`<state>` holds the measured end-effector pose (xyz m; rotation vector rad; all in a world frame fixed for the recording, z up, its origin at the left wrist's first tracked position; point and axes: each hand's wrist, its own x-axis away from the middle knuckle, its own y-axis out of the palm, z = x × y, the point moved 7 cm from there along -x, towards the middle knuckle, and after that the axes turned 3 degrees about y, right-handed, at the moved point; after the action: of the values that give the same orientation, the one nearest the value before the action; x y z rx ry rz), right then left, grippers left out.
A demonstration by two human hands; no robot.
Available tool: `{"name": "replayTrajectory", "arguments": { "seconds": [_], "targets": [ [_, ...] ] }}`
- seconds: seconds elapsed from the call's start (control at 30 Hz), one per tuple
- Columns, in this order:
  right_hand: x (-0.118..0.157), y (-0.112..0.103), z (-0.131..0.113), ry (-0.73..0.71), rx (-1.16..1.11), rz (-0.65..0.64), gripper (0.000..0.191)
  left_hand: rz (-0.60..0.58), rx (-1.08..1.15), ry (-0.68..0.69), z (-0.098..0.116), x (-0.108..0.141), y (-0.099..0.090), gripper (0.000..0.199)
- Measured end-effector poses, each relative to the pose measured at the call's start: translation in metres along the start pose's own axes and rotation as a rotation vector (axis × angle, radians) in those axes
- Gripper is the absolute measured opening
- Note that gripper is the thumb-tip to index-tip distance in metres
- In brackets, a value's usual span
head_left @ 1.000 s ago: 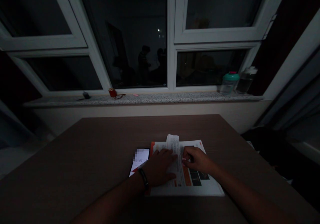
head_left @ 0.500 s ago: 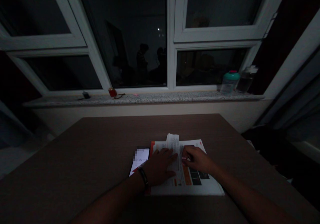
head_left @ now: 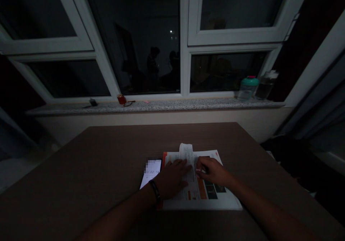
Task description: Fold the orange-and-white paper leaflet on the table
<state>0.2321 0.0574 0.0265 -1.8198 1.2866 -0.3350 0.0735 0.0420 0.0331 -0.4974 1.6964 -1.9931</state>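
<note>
A printed magazine or booklet lies on the table with pictures and orange blocks on its page. Across it runs a narrow sheet of printed paper, its far end sticking out past the booklet's top edge and curling slightly. My left hand, with a dark band on the wrist, rests flat on this paper, fingers spread. Close by on the right, my right hand is closed in a pinch at the paper's right edge. A small pale pinkish bit shows at its fingertips, too dim to name.
A lit phone showing a running timer lies left of the booklet on the brown table. Beyond, the stone windowsill holds a small red jar, a teal-lidded bottle and a clear bottle.
The left hand's thumb has drawn in slightly on the paper. My right hand stays almost in place, still pinching. The timer on the phone has advanced.
</note>
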Motion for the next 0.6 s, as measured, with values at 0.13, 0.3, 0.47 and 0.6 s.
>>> {"name": "replayTrajectory", "arguments": {
  "seconds": [0.13, 0.3, 0.47, 0.6],
  "targets": [
    [0.000, 0.000, 0.000, -0.014, 0.003, 0.010, 0.009, -0.017, 0.011, -0.004, -0.001, -0.001, 0.000, 0.063],
    [0.001, 0.000, -0.003, -0.038, 0.003, 0.007, 0.008, -0.027, 0.007, 0.013, -0.001, -0.002, -0.002, 0.059],
    [0.001, -0.001, -0.008, -0.062, -0.004, 0.015, 0.008, -0.035, 0.006, 0.021, -0.006, -0.003, 0.000, 0.056],
    [0.002, -0.002, -0.012, -0.059, -0.045, 0.046, 0.008, -0.009, -0.012, 0.021, -0.006, -0.003, 0.003, 0.058]
  ]
}}
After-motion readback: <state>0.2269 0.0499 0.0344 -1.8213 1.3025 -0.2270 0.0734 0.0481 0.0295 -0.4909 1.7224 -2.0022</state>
